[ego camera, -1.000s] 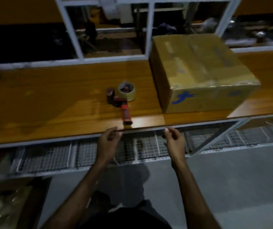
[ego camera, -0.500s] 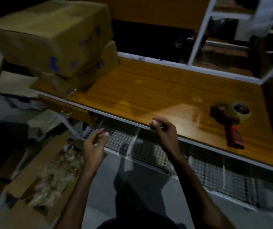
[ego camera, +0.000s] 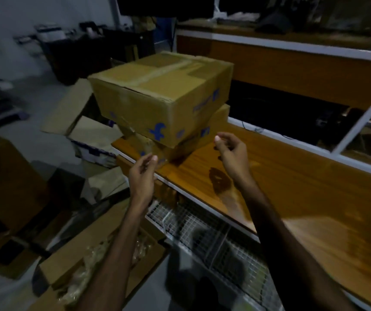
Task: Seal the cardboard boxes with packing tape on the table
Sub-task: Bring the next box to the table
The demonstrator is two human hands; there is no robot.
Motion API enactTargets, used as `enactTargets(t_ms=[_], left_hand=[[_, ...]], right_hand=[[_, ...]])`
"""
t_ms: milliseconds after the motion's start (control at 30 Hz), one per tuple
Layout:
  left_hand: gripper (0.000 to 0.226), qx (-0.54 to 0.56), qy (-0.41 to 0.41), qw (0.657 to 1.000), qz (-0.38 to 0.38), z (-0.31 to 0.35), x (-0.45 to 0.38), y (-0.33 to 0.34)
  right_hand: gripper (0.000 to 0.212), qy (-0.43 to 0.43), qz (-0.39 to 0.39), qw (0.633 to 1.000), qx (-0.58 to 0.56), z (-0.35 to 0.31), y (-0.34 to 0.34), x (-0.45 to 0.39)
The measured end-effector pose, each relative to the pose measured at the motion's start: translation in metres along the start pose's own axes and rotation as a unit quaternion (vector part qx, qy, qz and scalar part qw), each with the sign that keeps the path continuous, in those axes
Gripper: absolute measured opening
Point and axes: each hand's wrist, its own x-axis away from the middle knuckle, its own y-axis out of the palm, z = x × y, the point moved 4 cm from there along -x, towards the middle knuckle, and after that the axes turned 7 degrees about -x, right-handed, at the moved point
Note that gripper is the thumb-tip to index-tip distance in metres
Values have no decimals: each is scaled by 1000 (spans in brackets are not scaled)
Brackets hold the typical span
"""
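Two brown cardboard boxes with blue markings are stacked at the left end of the wooden table [ego camera: 292, 187]. The upper box [ego camera: 164, 97] sits askew on the lower box [ego camera: 213, 122], and old tape runs along its top seam. My left hand [ego camera: 143, 173] hangs in the air just before the table's corner, below the boxes, fingers loosely curled and holding nothing. My right hand [ego camera: 230, 151] hovers over the table to the right of the stack, fingers loosely curled, empty. No tape dispenser shows in this view.
An open carton [ego camera: 94, 261] with clear plastic inside stands on the floor at lower left. Flattened cardboard [ego camera: 79, 122] leans left of the table. A wire mesh shelf [ego camera: 213, 239] runs under the tabletop. A white frame [ego camera: 364, 117] rises at the back right.
My view has swung left from the tape dispenser and the sealed box to the stacked boxes, which are now close. Both hands have risen towards the stack, still empty.
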Motion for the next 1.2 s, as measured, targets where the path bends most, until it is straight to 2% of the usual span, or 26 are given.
enactTargets(t_ms=[67,133,233,300,400,500,567,733,833,933,1033,1133,1200], left_hand=[[27,6,-11,1000,17,6,-37,1],[45,3,-22,999,35,11,-73,1],[75,6,-44,998,54,21,-124,-1],[85,15,-58,996,63,31,-154,-5],[82,43,-74,992,92,48,-196,-15],[103,64,-115,985,109,48,-234,-30],[115,90,-168,977,91,48,-250,-34],[116,132,-233,963,-4,62,-266,-26],[111,142,-242,960,-4,57,-277,-31],[120,150,-256,954,-29,54,-286,-35],[122,151,-261,952,-59,52,-294,-41],[127,149,-259,952,-61,49,-298,-50],[115,147,-250,954,-71,51,-294,-55]], right_hand=[[37,0,-9,1000,-12,-2,18,-38],[46,16,-22,999,-23,-1,35,-80],[74,58,-24,998,-22,5,55,-139],[95,100,-22,994,-38,14,68,-166],[117,166,-14,982,-94,24,88,-188],[144,231,-1,959,-166,34,101,-194],[154,253,5,946,-201,40,106,-196],[155,270,5,937,-220,36,120,-194],[153,271,1,938,-217,31,126,-197],[145,293,1,934,-206,26,126,-193],[136,274,25,941,-197,18,130,-189],[142,245,59,945,-207,13,132,-181],[141,237,85,947,-201,6,129,-167]])
